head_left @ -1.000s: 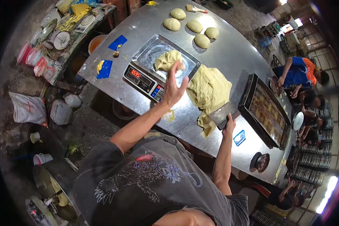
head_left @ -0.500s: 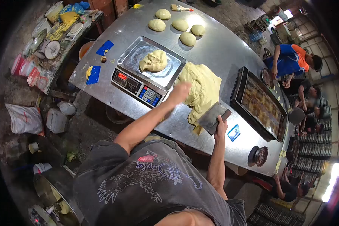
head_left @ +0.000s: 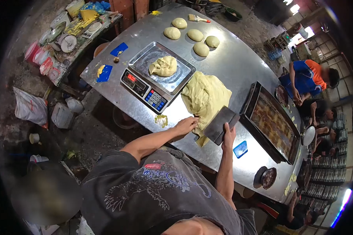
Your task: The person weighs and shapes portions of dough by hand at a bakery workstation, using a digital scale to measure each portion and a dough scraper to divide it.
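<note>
— In the head view, where is the left hand (head_left: 187, 125)?
— At the near-left edge of the large dough (head_left: 206, 96), fingers curled against it. Whether they grip any of it cannot be told.
— And the right hand (head_left: 229, 134)?
— That one is closed on the handle of a broad scraper (head_left: 219, 124), whose blade covers part of the dough's near end. A tapering bit of dough shows past the blade's left side.
— Where does the large dough lie?
— Directly on the metal table (head_left: 239, 58), between the scale (head_left: 145, 88) and a dark rectangular tray (head_left: 272, 121).
— Is there anything on the scale?
— A smaller dough lump (head_left: 163, 66), resting on its metal pan. The display glows red, but its digits are too blurred to read surely.
— What sits farther off?
— Five smooth dough balls (head_left: 195, 35) in a loose group, with a brush (head_left: 199, 18) lying just beyond them. Two blue pieces (head_left: 104, 73) lie left of the scale.
— And on the right side?
— A small blue rectangular item (head_left: 240, 149) near the scraper, then a round dark dish (head_left: 268, 178). Past the tray, a person (head_left: 308, 76) in blue and orange leans toward the table.
</note>
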Tool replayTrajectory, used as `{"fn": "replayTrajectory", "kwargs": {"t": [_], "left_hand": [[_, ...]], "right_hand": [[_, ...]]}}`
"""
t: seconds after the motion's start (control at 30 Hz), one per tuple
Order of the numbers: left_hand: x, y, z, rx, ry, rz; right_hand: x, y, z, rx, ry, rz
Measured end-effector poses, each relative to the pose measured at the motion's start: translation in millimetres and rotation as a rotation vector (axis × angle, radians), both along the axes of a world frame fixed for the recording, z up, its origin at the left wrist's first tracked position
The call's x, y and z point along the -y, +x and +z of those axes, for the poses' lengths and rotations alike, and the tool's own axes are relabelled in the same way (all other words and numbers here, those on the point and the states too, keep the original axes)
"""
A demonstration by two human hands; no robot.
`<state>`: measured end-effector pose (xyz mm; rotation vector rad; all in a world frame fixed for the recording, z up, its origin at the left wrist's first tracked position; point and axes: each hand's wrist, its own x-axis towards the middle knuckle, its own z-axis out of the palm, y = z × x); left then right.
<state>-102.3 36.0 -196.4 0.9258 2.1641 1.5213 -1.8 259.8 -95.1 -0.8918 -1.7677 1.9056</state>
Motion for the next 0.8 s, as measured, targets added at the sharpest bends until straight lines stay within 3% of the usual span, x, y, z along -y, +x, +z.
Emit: {"fn": "replayTrajectory", "kwargs": {"t": [0.07, 0.1, 0.17, 0.2, 0.37, 0.4, 0.43, 0.47, 0.53, 0.57, 0.6, 0.67, 0.7, 0.8], "left_hand": [[15.8, -5.2, 16.7, 0.053, 0.034, 0.092], [27.1, -10.6, 26.9, 0.079, 0.05, 0.134], [53.3, -34.0, 37.5, 0.007, 0.14, 0.231], [69.1, -45.8, 65.8, -0.069, 0.109, 0.337], [125.2, -120.0, 99.7, -0.411, -0.002, 0.566], [130.0, -131.7, 97.6, -0.47, -0.041, 0.588], [137.0, -141.6, 96.4, -0.505, -0.139, 0.541], [142.6, -149.5, 94.2, -0.551, -0.233, 0.492], [151.9, -162.1, 76.5, -0.542, -0.476, 0.357], [157.7, -162.5, 83.5, -0.479, -0.44, 0.275], [160.4, -160.1, 89.8, -0.412, -0.412, 0.194], [162.4, -160.8, 87.3, -0.496, -0.476, 0.161], [162.4, -160.6, 90.9, -0.539, -0.515, 0.158], [162.0, -169.8, 71.8, -0.648, -0.514, 0.142]], "right_hand": [[0.3, -15.0, -15.5, 0.032, 0.172, -0.036], [-4.8, -24.6, -32.4, 0.191, 0.48, -0.143], [-2.4, -46.2, -35.4, 0.163, 0.527, -0.136], [0.6, -60.5, -34.4, 0.145, 0.55, -0.138], [111.3, -143.8, 17.0, 0.043, 0.348, 0.579], [134.3, -162.6, 12.7, -0.142, 0.505, 0.687], [155.7, -182.9, 10.4, -0.167, 0.579, 0.761], [178.0, -200.7, 13.2, -0.081, 0.409, 0.813], [212.3, -243.4, 2.4, -0.294, 0.776, 0.729], [218.1, -271.0, -14.2, -0.384, 0.913, 0.723], [229.4, -286.6, -15.8, -0.308, 1.084, 0.678], [239.9, -312.2, -28.8, -0.243, 1.22, 0.706], [245.8, -320.8, -42.5, -0.331, 1.411, 0.543], [245.8, -328.8, -29.6, -0.266, 1.445, 0.603]]}}
